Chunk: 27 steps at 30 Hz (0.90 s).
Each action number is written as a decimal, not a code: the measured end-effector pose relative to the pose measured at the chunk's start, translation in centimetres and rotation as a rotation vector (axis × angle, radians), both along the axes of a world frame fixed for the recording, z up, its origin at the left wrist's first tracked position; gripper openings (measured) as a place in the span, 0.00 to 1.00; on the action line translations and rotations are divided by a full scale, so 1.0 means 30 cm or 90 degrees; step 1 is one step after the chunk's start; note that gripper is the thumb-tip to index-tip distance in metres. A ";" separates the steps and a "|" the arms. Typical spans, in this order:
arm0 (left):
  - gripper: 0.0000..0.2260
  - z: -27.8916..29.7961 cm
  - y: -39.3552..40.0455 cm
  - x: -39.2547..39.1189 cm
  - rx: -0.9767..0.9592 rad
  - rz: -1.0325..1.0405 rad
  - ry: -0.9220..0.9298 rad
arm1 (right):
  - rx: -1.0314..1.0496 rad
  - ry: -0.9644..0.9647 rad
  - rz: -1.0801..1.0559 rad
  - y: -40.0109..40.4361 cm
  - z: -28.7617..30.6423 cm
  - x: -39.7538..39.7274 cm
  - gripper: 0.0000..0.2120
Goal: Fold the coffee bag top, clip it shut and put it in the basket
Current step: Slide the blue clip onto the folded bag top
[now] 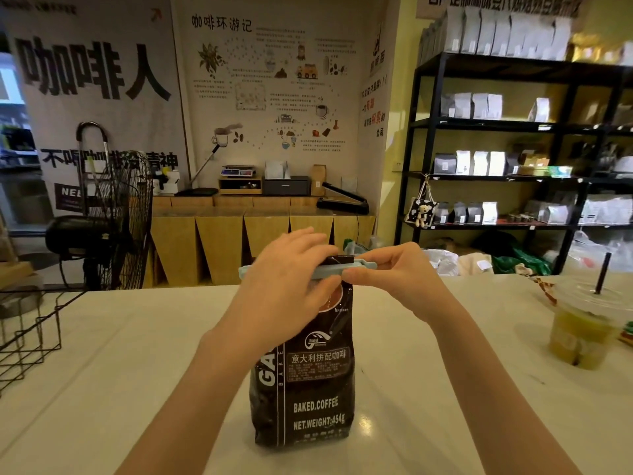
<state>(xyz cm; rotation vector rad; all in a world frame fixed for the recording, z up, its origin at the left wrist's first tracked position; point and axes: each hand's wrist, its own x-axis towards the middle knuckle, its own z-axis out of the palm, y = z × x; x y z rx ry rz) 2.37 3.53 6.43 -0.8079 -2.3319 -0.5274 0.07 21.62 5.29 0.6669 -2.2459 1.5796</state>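
A dark brown coffee bag (317, 382) with white lettering stands upright on the white table, in the middle of the head view. Its top is folded over, and a long pale blue clip (329, 270) lies across the fold. My left hand (286, 279) covers the left part of the clip and the bag top, fingers pressed on them. My right hand (394, 272) pinches the clip's right end between thumb and fingers. A black wire basket (37, 323) stands at the table's left edge, apart from the bag.
A plastic cup (582, 327) of yellow-green drink with a dark straw stands at the right of the table. Beyond the far edge are a floor fan (113, 221), a wooden counter (260, 234) and black shelves (513, 149) of bags.
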 end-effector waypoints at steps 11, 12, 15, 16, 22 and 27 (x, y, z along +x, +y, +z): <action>0.13 0.050 0.029 -0.015 -0.066 -0.011 -0.103 | 0.037 0.025 0.101 0.032 0.002 0.026 0.09; 0.13 0.045 0.035 -0.011 -0.054 -0.006 -0.085 | 0.032 0.043 0.090 0.032 -0.006 0.024 0.09; 0.12 0.029 0.047 -0.012 -0.042 0.014 -0.046 | -0.005 0.098 0.026 0.020 -0.046 0.022 0.10; 0.12 0.027 0.049 -0.016 -0.046 0.020 -0.035 | -0.009 0.123 0.004 0.015 -0.062 0.020 0.10; 0.15 -0.015 0.046 -0.044 -0.045 0.016 0.062 | -0.037 0.131 -0.041 0.004 -0.098 -0.001 0.08; 0.43 -0.090 -0.022 -0.037 0.129 0.127 0.052 | -0.215 -0.046 0.032 -0.028 -0.133 -0.025 0.08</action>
